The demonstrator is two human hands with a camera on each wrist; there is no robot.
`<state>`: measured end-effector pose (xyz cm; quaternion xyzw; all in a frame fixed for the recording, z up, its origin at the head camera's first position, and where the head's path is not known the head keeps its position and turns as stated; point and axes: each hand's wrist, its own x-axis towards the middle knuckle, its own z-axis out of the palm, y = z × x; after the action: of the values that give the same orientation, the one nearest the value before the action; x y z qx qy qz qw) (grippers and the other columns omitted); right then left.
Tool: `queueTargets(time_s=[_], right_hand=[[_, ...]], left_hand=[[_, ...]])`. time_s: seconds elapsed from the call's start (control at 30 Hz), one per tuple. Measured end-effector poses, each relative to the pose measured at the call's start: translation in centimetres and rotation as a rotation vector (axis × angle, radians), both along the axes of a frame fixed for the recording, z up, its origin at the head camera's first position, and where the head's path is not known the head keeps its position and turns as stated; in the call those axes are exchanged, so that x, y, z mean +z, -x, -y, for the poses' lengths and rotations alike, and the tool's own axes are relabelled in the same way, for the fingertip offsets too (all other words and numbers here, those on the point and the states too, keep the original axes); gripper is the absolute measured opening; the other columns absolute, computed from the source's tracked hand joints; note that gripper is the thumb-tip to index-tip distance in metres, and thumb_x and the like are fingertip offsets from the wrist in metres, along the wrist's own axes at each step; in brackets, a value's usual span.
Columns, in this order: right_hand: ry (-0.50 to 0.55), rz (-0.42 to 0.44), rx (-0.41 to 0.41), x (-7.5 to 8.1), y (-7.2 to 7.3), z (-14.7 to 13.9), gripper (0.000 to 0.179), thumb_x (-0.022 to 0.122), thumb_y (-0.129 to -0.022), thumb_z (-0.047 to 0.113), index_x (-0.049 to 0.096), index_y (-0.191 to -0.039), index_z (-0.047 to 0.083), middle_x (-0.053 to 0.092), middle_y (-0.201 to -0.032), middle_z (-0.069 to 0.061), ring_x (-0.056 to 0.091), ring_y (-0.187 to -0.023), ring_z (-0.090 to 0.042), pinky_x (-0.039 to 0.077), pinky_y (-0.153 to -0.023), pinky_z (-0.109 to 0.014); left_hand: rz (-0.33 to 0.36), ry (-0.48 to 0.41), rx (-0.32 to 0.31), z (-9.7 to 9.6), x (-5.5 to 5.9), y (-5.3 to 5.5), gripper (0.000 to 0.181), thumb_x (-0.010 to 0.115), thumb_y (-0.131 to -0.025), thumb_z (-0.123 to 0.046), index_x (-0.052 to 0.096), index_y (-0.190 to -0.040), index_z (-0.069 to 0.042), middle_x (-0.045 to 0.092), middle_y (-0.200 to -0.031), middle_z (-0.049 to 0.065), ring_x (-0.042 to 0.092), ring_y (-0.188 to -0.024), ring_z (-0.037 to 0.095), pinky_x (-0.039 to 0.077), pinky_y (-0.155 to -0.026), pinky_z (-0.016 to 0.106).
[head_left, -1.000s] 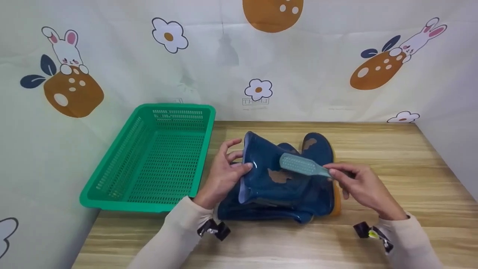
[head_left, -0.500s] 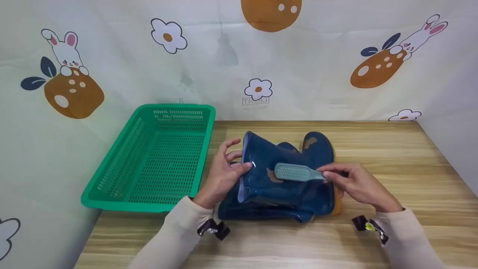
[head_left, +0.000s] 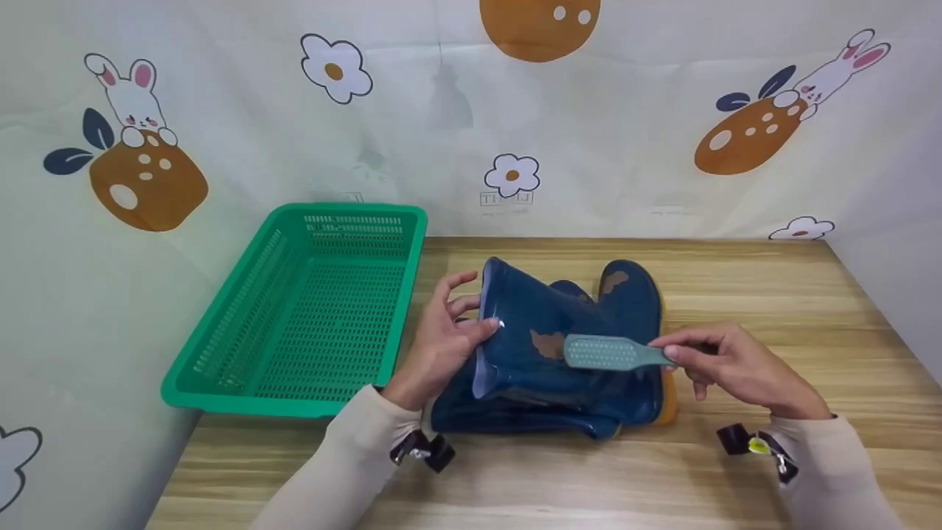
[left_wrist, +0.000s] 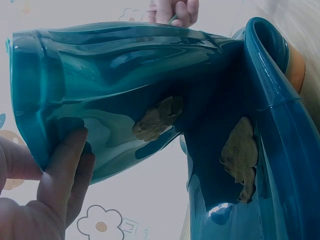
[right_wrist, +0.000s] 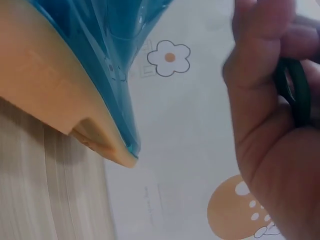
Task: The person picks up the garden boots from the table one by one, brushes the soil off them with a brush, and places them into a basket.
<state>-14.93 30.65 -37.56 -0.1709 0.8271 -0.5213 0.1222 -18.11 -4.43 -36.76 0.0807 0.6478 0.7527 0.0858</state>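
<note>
Both are occupied: the left hand (head_left: 440,350), fingers partly spread, pinches the top edge of a boot (head_left: 519,305); the right hand (head_left: 747,368) pinches a brush (head_left: 605,353) over it. That boot lies over a second boot (head_left: 508,422) on the table (head_left: 787,302), glossy blue with brown patches (head_left: 546,344); we judge the brushing unfinished, these being left.

The head camera looks forward and down from above the near side of the blue boots (head_left: 526,294), set back enough to take in the basket (head_left: 254,405) to their left. Close in, the left wrist view faces a shaft from beside its open top, while the right wrist view looks past an orange sole (right_wrist: 45,80) toward the wall (head_left: 603,110) behind. All three share the boots and right hand (head_left: 732,368).
</note>
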Motion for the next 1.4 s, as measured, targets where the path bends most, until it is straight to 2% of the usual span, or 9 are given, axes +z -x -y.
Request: queueTargets(time_s=[0.13,0.47,0.57,0.67,0.87,1.03,1.2,1.3,1.4], right_hand=[[-0.053,0.006,0.031,0.0,0.3,0.9,0.027,0.053,-0.096,0.022,0.065,-0.113,0.006,0.06,-0.083,-0.018,0.055,-0.052,-0.022,0.051,-0.047,-0.034],[-0.053,-0.248,-0.051,-1.1,0.7,2.8,0.021,0.054,-0.095,0.014,0.067,-0.111,0.01,0.057,-0.074,-0.011,0.053,-0.047,-0.023,0.045,-0.041,-0.029],[-0.014,-0.237,-0.064,-1.1,0.6,1.9,0.022,0.053,-0.095,0.014,0.066,-0.112,0.008,0.057,-0.072,-0.011,0.052,-0.046,-0.02,0.045,-0.041,-0.03],[0.013,-0.167,-0.027,-0.8,0.4,0.6,0.024,0.051,-0.096,0.013,0.065,-0.113,0.005,0.056,-0.071,-0.009,0.051,-0.048,-0.018,0.047,-0.043,-0.032],[-0.067,-0.046,0.059,-0.2,0.6,-0.1,0.025,0.051,-0.096,0.02,0.066,-0.113,0.007,0.058,-0.076,-0.011,0.053,-0.051,-0.019,0.048,-0.046,-0.032],[-0.11,-0.136,0.018,-0.6,1.2,1.6,0.023,0.053,-0.095,0.021,0.067,-0.111,0.011,0.059,-0.081,-0.016,0.053,-0.052,-0.022,0.047,-0.045,-0.028],[-0.082,-0.253,-0.046,-1.1,1.3,2.3,0.02,0.055,-0.094,0.015,0.069,-0.108,0.011,0.058,-0.074,-0.01,0.051,-0.048,-0.02,0.045,-0.042,-0.027],[-0.023,-0.239,-0.071,-1.2,1.1,1.6,0.021,0.054,-0.095,0.014,0.068,-0.11,0.009,0.056,-0.071,-0.008,0.051,-0.049,-0.019,0.045,-0.043,-0.029],[0.049,-0.196,-0.015,-1.0,1.0,0.4,0.023,0.051,-0.096,0.01,0.065,-0.112,0.003,0.056,-0.07,-0.006,0.051,-0.05,-0.019,0.046,-0.043,-0.032]], left_hand=[[-0.009,0.004,-0.001,-0.1,0.0,0.0,0.062,0.06,-0.084,0.009,0.03,-0.137,-0.007,0.057,-0.117,0.02,0.064,-0.094,0.032,0.053,-0.073,0.042],[-0.01,0.008,0.004,0.0,-0.2,0.0,0.062,0.059,-0.085,0.009,0.029,-0.137,-0.009,0.058,-0.116,0.019,0.065,-0.093,0.031,0.054,-0.072,0.043],[-0.011,0.004,-0.001,0.1,-0.2,0.0,0.063,0.058,-0.085,0.009,0.028,-0.137,-0.009,0.057,-0.117,0.02,0.064,-0.093,0.032,0.054,-0.072,0.043],[-0.009,0.018,-0.002,0.0,-0.1,0.0,0.062,0.058,-0.086,0.008,0.029,-0.137,-0.01,0.057,-0.118,0.018,0.064,-0.093,0.03,0.054,-0.072,0.042],[-0.011,0.008,-0.009,0.0,-0.2,-0.1,0.062,0.058,-0.086,0.009,0.028,-0.137,-0.009,0.057,-0.118,0.02,0.064,-0.094,0.032,0.054,-0.072,0.043],[-0.01,0.02,-0.006,-0.1,-0.1,-0.1,0.061,0.058,-0.086,0.008,0.029,-0.136,-0.01,0.057,-0.118,0.019,0.065,-0.093,0.031,0.054,-0.072,0.042],[-0.008,0.035,-0.003,-0.1,-0.2,-0.1,0.06,0.058,-0.087,0.007,0.029,-0.136,-0.011,0.057,-0.119,0.019,0.064,-0.095,0.031,0.053,-0.074,0.042],[-0.008,0.035,0.001,-0.1,-0.2,-0.1,0.06,0.058,-0.087,0.007,0.029,-0.136,-0.011,0.056,-0.119,0.019,0.064,-0.095,0.03,0.053,-0.074,0.042],[-0.01,0.012,-0.007,-0.1,-0.1,0.0,0.062,0.058,-0.086,0.009,0.028,-0.137,-0.009,0.057,-0.118,0.02,0.064,-0.094,0.031,0.053,-0.073,0.042]])
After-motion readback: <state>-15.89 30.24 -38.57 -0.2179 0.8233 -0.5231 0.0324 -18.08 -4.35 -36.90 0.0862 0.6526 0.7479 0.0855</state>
